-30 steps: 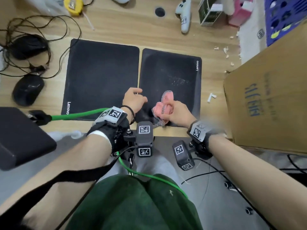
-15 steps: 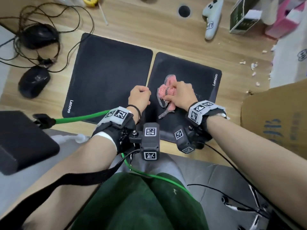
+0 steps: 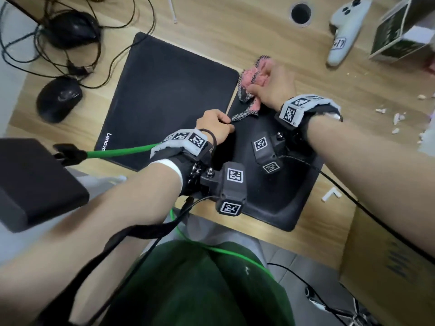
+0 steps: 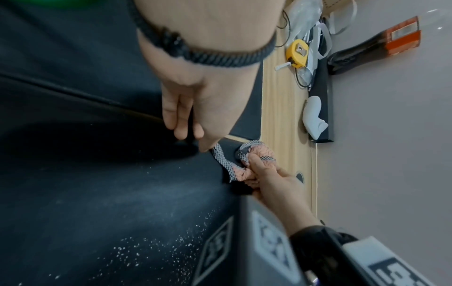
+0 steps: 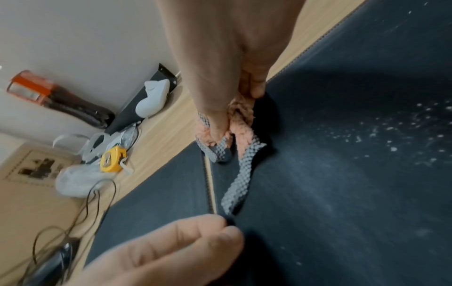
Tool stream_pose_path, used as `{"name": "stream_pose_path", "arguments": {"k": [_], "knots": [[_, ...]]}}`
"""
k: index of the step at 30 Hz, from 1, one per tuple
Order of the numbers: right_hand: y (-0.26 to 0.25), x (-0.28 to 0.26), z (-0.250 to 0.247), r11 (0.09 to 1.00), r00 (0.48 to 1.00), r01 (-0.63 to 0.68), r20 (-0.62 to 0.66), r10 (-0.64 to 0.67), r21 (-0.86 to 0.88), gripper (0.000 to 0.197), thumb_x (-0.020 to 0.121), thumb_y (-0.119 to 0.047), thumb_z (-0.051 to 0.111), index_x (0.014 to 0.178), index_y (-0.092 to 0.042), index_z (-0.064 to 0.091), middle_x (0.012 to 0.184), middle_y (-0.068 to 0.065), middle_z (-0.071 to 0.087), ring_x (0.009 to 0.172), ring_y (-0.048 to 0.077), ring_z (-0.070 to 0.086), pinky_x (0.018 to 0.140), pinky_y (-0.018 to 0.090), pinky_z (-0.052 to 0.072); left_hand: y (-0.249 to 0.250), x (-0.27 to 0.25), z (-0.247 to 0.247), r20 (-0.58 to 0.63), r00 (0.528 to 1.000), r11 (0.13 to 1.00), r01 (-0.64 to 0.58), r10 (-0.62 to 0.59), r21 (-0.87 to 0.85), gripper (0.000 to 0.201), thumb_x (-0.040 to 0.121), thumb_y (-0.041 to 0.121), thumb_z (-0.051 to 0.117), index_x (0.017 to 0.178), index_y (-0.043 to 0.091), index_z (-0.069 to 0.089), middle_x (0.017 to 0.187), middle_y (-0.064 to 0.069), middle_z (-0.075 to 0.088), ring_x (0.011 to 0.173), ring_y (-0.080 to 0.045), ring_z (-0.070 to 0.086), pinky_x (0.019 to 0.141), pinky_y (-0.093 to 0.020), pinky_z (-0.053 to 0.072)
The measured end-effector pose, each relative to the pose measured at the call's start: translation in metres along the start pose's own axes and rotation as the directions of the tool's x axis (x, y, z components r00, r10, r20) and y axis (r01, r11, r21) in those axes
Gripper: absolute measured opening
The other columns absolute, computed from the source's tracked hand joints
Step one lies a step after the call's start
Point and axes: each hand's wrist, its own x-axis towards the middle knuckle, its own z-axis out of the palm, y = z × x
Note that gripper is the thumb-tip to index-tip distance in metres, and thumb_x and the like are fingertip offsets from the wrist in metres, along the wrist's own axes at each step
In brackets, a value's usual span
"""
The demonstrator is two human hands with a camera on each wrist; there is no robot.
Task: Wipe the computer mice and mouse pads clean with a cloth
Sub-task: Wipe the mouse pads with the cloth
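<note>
Two black mouse pads lie side by side on the wooden desk, the left pad (image 3: 164, 97) bare and the right pad (image 3: 282, 196) partly under my arms. My right hand (image 3: 273, 85) grips a bunched pink cloth (image 3: 254, 78) with grey mesh edging at the right pad's far left corner. The cloth (image 5: 242, 123) presses on the pad there. My left hand (image 3: 215, 125) pinches the right pad's left edge, close to the trailing mesh strip (image 4: 222, 160). White specks (image 5: 403, 131) dot the right pad. One black mouse (image 3: 58, 100) sits left of the pads, another (image 3: 73, 28) among cables behind it.
A white game controller (image 3: 343, 29), a small box (image 3: 400, 36) and a cable hole (image 3: 300, 12) are at the back right. White crumbs (image 3: 397, 118) lie right of the pads. A cardboard box (image 3: 388, 267) stands at the right, a black block (image 3: 30, 184) at the left.
My right hand has pushed the cloth away from me, from the near part of the right pad up to its far left corner. My left hand has stayed at the pad's left edge.
</note>
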Motion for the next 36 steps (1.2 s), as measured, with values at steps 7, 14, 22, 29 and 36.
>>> {"name": "stream_pose_path", "arguments": {"k": [7, 14, 22, 29, 36], "knots": [[0.008, -0.062, 0.013, 0.992, 0.976, 0.045, 0.215, -0.018, -0.121, 0.048, 0.076, -0.034, 0.077, 0.113, -0.009, 0.059, 0.117, 0.016, 0.061, 0.115, 0.034, 0.054, 0.095, 0.038, 0.045, -0.001, -0.002, -0.004, 0.032, 0.999, 0.995, -0.002, -0.001, 0.096, 0.021, 0.073, 0.014, 0.072, 0.07, 0.024, 0.055, 0.069, -0.002, 0.064, 0.072, -0.023, 0.065, 0.085, -0.036, 0.057], [0.01, -0.058, 0.024, 0.982, 0.956, 0.077, 0.291, -0.023, -0.173, 0.053, 0.071, -0.046, 0.078, 0.105, -0.009, 0.061, 0.104, 0.01, 0.061, 0.11, 0.032, 0.056, 0.084, 0.032, 0.044, -0.016, -0.007, -0.013, 0.11, 0.992, 0.984, -0.079, 0.061, 0.162, 0.028, 0.073, 0.003, 0.071, 0.071, 0.025, 0.054, 0.06, 0.006, 0.05, 0.072, -0.021, 0.054, 0.088, -0.038, 0.055], [0.016, -0.024, 0.013, 0.998, 0.997, 0.023, 0.077, -0.028, 0.066, 0.03, 0.073, -0.038, 0.077, 0.09, -0.026, 0.056, 0.092, 0.0, 0.06, 0.09, 0.016, 0.058, 0.083, 0.025, 0.046, -0.007, -0.014, -0.008, 0.157, 0.986, 0.996, -0.062, 0.052, 0.06, 0.024, 0.083, -0.003, 0.062, 0.079, 0.02, 0.056, 0.05, 0.005, 0.048, 0.045, -0.009, 0.044, 0.06, -0.028, 0.048], [0.129, -0.066, -0.02, 0.948, 0.944, -0.263, -0.154, 0.291, 0.178, 0.039, 0.074, -0.043, 0.073, 0.104, -0.02, 0.06, 0.088, -0.001, 0.06, 0.102, 0.026, 0.06, 0.093, 0.029, 0.042, 0.0, -0.023, 0.009, 0.172, 0.982, 0.987, 0.055, -0.081, 0.153, 0.085, 0.067, 0.021, 0.08, 0.137, 0.006, 0.034, 0.131, -0.015, 0.053, 0.121, -0.028, 0.054, 0.104, -0.04, 0.044], [0.139, -0.075, -0.012, 0.924, 0.919, -0.288, -0.198, 0.341, 0.252, 0.038, 0.074, -0.041, 0.074, 0.101, -0.02, 0.059, 0.101, 0.011, 0.067, 0.101, 0.027, 0.06, 0.094, 0.028, 0.042, -0.011, -0.029, 0.019, 0.114, 0.993, 0.99, -0.017, 0.001, 0.142, 0.034, 0.07, 0.014, 0.071, 0.099, 0.022, 0.055, 0.118, -0.016, 0.064, 0.112, -0.034, 0.06, 0.099, -0.04, 0.048]]}}
